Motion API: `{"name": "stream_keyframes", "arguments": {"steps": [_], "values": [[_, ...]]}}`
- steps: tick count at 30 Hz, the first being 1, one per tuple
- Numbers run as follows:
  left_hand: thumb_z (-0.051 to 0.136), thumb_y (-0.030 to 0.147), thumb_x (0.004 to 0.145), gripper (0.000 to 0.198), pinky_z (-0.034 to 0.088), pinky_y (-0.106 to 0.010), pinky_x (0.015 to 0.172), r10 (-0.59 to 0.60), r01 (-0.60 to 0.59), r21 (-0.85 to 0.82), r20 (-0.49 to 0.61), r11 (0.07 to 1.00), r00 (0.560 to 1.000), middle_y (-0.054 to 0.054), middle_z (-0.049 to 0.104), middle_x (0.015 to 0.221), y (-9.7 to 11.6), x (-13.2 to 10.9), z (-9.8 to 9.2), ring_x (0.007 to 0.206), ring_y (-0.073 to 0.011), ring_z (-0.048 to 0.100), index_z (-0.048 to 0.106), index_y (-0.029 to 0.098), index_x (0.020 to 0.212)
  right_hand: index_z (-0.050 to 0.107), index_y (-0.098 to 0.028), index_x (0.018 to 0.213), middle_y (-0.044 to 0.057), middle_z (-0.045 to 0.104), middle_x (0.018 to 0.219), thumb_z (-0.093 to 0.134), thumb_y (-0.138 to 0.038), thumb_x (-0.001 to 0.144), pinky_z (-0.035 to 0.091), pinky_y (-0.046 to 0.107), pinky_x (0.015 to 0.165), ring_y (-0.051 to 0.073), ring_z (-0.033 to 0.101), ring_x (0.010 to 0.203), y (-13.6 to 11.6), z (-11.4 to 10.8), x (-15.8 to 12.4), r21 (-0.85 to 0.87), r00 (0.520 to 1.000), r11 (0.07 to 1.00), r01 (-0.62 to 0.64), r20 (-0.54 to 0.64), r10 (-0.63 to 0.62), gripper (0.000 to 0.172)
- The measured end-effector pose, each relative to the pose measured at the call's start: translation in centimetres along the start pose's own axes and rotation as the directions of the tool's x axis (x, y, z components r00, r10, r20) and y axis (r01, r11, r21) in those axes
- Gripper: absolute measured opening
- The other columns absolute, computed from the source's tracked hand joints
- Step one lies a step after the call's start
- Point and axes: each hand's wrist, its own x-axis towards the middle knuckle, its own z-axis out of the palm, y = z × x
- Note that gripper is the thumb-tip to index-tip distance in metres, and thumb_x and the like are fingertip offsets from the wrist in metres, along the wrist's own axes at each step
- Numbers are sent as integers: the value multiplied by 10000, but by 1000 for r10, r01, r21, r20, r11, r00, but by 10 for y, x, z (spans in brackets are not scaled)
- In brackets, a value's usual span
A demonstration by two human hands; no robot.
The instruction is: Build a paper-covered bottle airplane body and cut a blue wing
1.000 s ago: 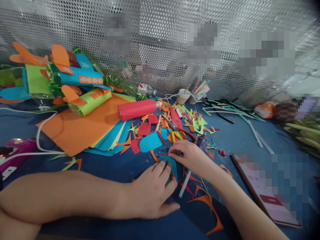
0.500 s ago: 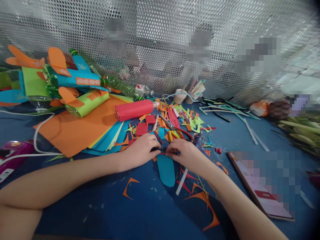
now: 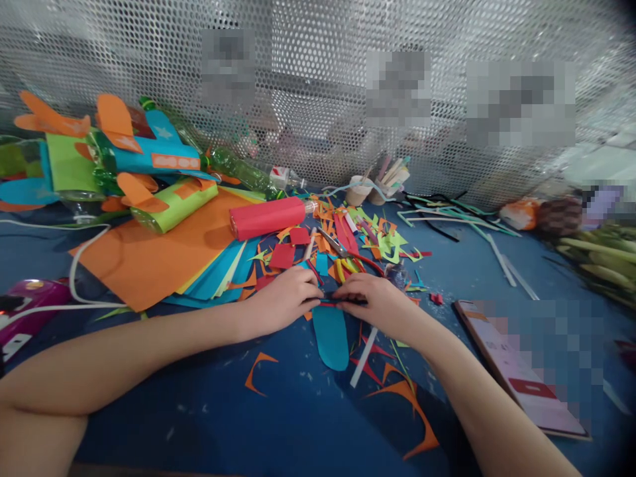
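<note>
A rounded blue paper piece [image 3: 330,339] lies in front of me, its near end flat and its far end between my hands. My left hand [image 3: 291,297] is closed, fingertips pinching the left side of that far end. From the right, my right hand [image 3: 375,303] grips the same end, with thumb and fingers pressed together. A thin red line shows along the paper between the fingertips. Just beyond my hands lie scissors with red handles [image 3: 365,262] and yellow handles [image 3: 342,268] among paper scraps.
A red paper-wrapped bottle [image 3: 268,218] lies behind my left hand, and paper-covered bottle planes [image 3: 154,156] stand at the left on coloured sheets [image 3: 149,265]. Cups of sticks [image 3: 358,191] stand at the back. A phone [image 3: 521,377] lies right; a purple glue gun [image 3: 37,308] lies left.
My right hand's fingers have shifted slightly and straightened along the blue paper's far edge. My left hand stays almost in place.
</note>
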Motion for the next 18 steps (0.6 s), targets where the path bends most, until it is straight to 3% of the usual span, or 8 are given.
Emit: {"name": "stream_keyframes", "arguments": {"steps": [6, 10, 14, 16, 18], "values": [[520, 246, 855, 196, 449, -322, 788, -17, 17, -51, 3, 999, 1000, -56, 615, 880, -5, 1, 0, 851, -168, 555, 670, 174, 958, 677, -241, 932, 19, 670, 929, 501, -176, 836, 466, 290, 783, 152, 604, 861, 10, -5, -2, 75, 999, 997, -23, 32, 21, 210], [551, 271, 837, 194, 448, -311, 817, -19, 18, -64, -28, 998, 999, -49, 629, 908, -8, 2, -2, 876, -163, 562, 653, 169, 966, 673, -226, 885, 21, 674, 851, 536, -223, 809, 479, 277, 692, 150, 613, 760, 10, -3, -1, 113, 998, 992, -63, 5, 63, 156], [450, 299, 886, 270, 437, -348, 847, 52, -42, 111, -94, 993, 994, -92, 623, 926, 12, -5, 2, 919, -200, 545, 628, 108, 957, 658, -203, 816, 11, 641, 766, 598, -195, 757, 460, 251, 643, 134, 589, 694, 2, 2, 0, 110, 999, 993, -34, -6, 35, 85], [347, 283, 920, 344, 433, -349, 849, 167, -158, 207, -27, 966, 986, -116, 625, 936, 29, -15, 10, 932, -215, 549, 623, 86, 974, 652, -195, 783, 11, 631, 754, 591, -157, 754, 446, 248, 643, 132, 578, 696, -2, 3, 1, 71, 1000, 997, -22, -19, 23, 78], [347, 398, 903, 470, 383, -385, 932, 217, -204, 276, -15, 939, 976, -178, 579, 1118, 44, -26, 21, 1092, -285, 486, 562, 38, 1114, 646, -189, 772, 11, 621, 744, 578, -143, 762, 437, 245, 633, 130, 566, 684, -5, 3, 2, 48, 999, 998, -28, -19, 29, 83]]}}
